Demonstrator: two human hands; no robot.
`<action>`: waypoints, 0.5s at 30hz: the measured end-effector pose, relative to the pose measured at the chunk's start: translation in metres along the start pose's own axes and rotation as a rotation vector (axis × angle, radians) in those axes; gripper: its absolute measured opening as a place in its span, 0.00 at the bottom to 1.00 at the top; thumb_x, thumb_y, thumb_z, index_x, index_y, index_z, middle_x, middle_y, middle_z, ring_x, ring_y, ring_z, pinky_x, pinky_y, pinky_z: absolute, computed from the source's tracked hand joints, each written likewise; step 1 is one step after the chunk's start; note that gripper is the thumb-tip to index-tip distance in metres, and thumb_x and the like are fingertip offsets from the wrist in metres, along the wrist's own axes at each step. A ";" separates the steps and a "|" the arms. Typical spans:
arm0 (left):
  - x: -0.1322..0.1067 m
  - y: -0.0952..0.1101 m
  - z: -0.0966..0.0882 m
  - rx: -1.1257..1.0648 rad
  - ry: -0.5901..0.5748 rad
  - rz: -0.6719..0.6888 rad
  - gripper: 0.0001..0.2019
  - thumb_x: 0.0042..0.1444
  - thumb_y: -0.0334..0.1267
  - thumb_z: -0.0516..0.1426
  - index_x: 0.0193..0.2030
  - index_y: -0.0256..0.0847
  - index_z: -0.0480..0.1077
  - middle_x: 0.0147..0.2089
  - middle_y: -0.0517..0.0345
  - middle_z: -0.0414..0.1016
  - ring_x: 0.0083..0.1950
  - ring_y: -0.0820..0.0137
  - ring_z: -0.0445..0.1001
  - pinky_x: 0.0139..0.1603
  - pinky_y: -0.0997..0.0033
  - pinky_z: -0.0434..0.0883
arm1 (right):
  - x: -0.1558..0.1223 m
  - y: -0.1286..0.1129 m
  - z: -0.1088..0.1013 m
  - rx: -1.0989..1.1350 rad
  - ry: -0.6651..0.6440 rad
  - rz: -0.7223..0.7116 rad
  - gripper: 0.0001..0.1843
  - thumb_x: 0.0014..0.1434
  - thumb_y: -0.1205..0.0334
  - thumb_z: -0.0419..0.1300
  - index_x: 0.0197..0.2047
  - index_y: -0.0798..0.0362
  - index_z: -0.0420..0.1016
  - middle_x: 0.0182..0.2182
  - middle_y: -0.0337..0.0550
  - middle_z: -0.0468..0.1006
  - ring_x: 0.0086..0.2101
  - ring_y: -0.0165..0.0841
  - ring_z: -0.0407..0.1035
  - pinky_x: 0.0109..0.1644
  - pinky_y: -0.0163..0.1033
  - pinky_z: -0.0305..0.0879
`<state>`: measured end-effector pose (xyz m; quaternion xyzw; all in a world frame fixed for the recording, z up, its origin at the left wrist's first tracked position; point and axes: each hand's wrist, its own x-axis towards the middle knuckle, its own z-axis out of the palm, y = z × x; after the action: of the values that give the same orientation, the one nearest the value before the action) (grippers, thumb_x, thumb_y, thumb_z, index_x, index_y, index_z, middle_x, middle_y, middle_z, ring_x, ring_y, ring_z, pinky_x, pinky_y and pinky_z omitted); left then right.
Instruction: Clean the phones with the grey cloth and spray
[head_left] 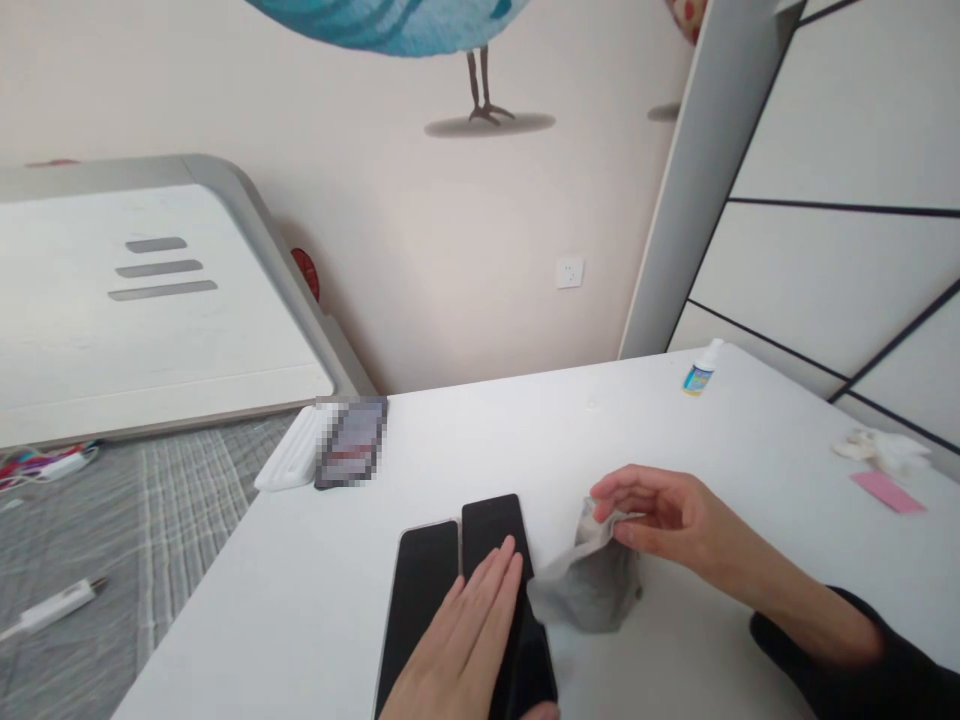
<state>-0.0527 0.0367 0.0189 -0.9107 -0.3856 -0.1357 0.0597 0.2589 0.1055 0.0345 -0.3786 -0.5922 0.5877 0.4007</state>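
Two black smartphones lie side by side on the white table, the left phone (pixel 426 580) and the right phone (pixel 491 520). Flat across them rests my left hand (pixel 465 640), fingers stretched out together, fingertips over the right phone. Just right of the phones, my right hand (pixel 667 515) pinches the upper edge of a crumpled grey cloth (pixel 596 585) between thumb and fingers. The cloth hangs loosely down to the tabletop, its left end close to the right phone's edge. My left palm hides the phones' lower middle.
A small white bottle (pixel 703 368) with a blue-yellow label stands at the back right. A pink slip (pixel 888 492) and crumpled white tissue (pixel 896 452) lie at the right edge. A white case (pixel 291 450) and a blurred-out dark item (pixel 352 445) are back left, beside the bed (pixel 195 500).
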 end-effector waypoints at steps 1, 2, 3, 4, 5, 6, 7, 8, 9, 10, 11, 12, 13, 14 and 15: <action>0.014 0.006 -0.005 -0.081 0.008 -0.025 0.46 0.67 0.47 0.61 0.81 0.35 0.39 0.76 0.43 0.64 0.72 0.60 0.71 0.70 0.59 0.72 | -0.003 -0.005 0.004 -0.003 0.019 -0.002 0.15 0.64 0.53 0.72 0.51 0.49 0.81 0.44 0.45 0.84 0.46 0.37 0.79 0.53 0.42 0.76; 0.028 0.013 -0.008 -0.141 0.031 -0.041 0.46 0.64 0.48 0.64 0.79 0.36 0.44 0.73 0.43 0.68 0.69 0.59 0.74 0.67 0.59 0.75 | -0.006 -0.011 0.008 -0.011 0.037 -0.008 0.14 0.64 0.53 0.72 0.50 0.48 0.81 0.43 0.44 0.84 0.45 0.36 0.79 0.52 0.41 0.77; 0.042 0.019 -0.011 -0.195 0.033 -0.083 0.46 0.60 0.49 0.67 0.77 0.36 0.50 0.71 0.42 0.71 0.67 0.56 0.76 0.64 0.56 0.78 | -0.009 -0.017 0.013 -0.022 0.055 -0.018 0.12 0.64 0.54 0.72 0.48 0.47 0.81 0.42 0.43 0.84 0.44 0.35 0.79 0.51 0.40 0.78; 0.055 0.025 -0.013 -0.250 0.022 -0.126 0.43 0.57 0.48 0.70 0.73 0.37 0.57 0.67 0.42 0.76 0.63 0.54 0.79 0.60 0.55 0.80 | -0.013 -0.023 0.017 -0.038 0.077 -0.037 0.10 0.64 0.54 0.72 0.47 0.47 0.82 0.41 0.42 0.84 0.44 0.35 0.79 0.49 0.38 0.78; 0.066 0.030 -0.015 -0.309 -0.012 -0.181 0.35 0.56 0.44 0.70 0.67 0.39 0.65 0.62 0.46 0.80 0.58 0.55 0.82 0.56 0.56 0.82 | -0.016 -0.030 0.019 -0.062 0.107 -0.062 0.09 0.64 0.54 0.72 0.45 0.46 0.82 0.40 0.41 0.84 0.43 0.34 0.79 0.48 0.37 0.78; 0.075 0.033 -0.017 -0.359 -0.045 -0.223 0.23 0.59 0.40 0.67 0.60 0.41 0.71 0.54 0.51 0.84 0.51 0.57 0.85 0.49 0.59 0.83 | -0.018 -0.036 0.021 -0.095 0.148 -0.093 0.08 0.63 0.54 0.72 0.43 0.46 0.83 0.39 0.40 0.83 0.42 0.34 0.79 0.46 0.35 0.79; 0.081 0.034 -0.019 -0.404 -0.090 -0.247 0.11 0.64 0.37 0.62 0.53 0.44 0.74 0.47 0.56 0.85 0.45 0.60 0.85 0.44 0.62 0.82 | -0.021 -0.041 0.021 -0.138 0.202 -0.126 0.08 0.63 0.54 0.73 0.42 0.45 0.83 0.38 0.40 0.83 0.41 0.33 0.80 0.45 0.34 0.79; 0.085 0.034 -0.021 -0.444 -0.116 -0.248 0.06 0.67 0.35 0.57 0.46 0.45 0.75 0.41 0.60 0.84 0.39 0.63 0.84 0.39 0.66 0.80 | -0.024 -0.046 0.019 -0.189 0.267 -0.162 0.07 0.62 0.54 0.73 0.42 0.44 0.83 0.38 0.39 0.83 0.39 0.33 0.80 0.44 0.33 0.80; 0.086 0.032 -0.025 -0.481 -0.129 -0.240 0.09 0.70 0.35 0.54 0.42 0.46 0.76 0.38 0.62 0.83 0.37 0.66 0.83 0.37 0.68 0.78 | -0.026 -0.050 0.016 -0.242 0.333 -0.199 0.07 0.61 0.53 0.74 0.42 0.43 0.84 0.38 0.39 0.84 0.37 0.32 0.80 0.42 0.33 0.80; 0.087 0.029 -0.028 -0.520 -0.122 -0.233 0.11 0.72 0.36 0.52 0.43 0.47 0.76 0.38 0.64 0.83 0.37 0.67 0.83 0.37 0.71 0.76 | -0.028 -0.053 0.011 -0.297 0.396 -0.235 0.08 0.61 0.53 0.74 0.42 0.42 0.84 0.38 0.38 0.84 0.36 0.31 0.80 0.40 0.32 0.80; 0.087 0.025 -0.033 -0.553 -0.098 -0.225 0.11 0.72 0.36 0.52 0.45 0.49 0.77 0.39 0.65 0.84 0.39 0.69 0.83 0.39 0.72 0.76 | -0.028 -0.055 0.005 -0.346 0.450 -0.268 0.08 0.61 0.52 0.74 0.43 0.42 0.84 0.39 0.39 0.84 0.35 0.31 0.79 0.39 0.32 0.80; 0.088 0.020 -0.038 -0.576 -0.073 -0.223 0.11 0.72 0.36 0.53 0.47 0.51 0.78 0.42 0.67 0.85 0.41 0.70 0.83 0.42 0.74 0.75 | -0.027 -0.057 -0.001 -0.385 0.493 -0.299 0.08 0.61 0.51 0.73 0.43 0.42 0.85 0.39 0.39 0.85 0.34 0.31 0.79 0.39 0.32 0.80; 0.089 0.014 -0.043 -0.589 -0.065 -0.219 0.12 0.70 0.35 0.54 0.49 0.53 0.79 0.45 0.68 0.85 0.43 0.71 0.83 0.45 0.75 0.75 | -0.026 -0.058 -0.008 -0.411 0.522 -0.323 0.09 0.62 0.50 0.73 0.43 0.43 0.85 0.39 0.40 0.85 0.34 0.32 0.79 0.39 0.33 0.80; 0.092 0.009 -0.048 -0.586 -0.056 -0.215 0.14 0.69 0.33 0.55 0.52 0.55 0.79 0.47 0.69 0.85 0.45 0.71 0.83 0.47 0.75 0.75 | -0.022 -0.059 -0.015 -0.423 0.542 -0.339 0.09 0.63 0.49 0.72 0.42 0.44 0.85 0.39 0.41 0.85 0.34 0.32 0.79 0.39 0.33 0.81; 0.096 0.004 -0.053 -0.570 -0.051 -0.211 0.16 0.68 0.32 0.55 0.53 0.56 0.79 0.48 0.69 0.85 0.46 0.70 0.84 0.48 0.74 0.75 | -0.018 -0.060 -0.022 -0.423 0.557 -0.350 0.10 0.63 0.49 0.71 0.42 0.44 0.85 0.38 0.41 0.85 0.34 0.32 0.79 0.39 0.34 0.81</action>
<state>0.0039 0.0885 0.0982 -0.8489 -0.4257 -0.2210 -0.2223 0.2877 0.0958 0.0934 -0.4912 -0.6244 0.2500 0.5534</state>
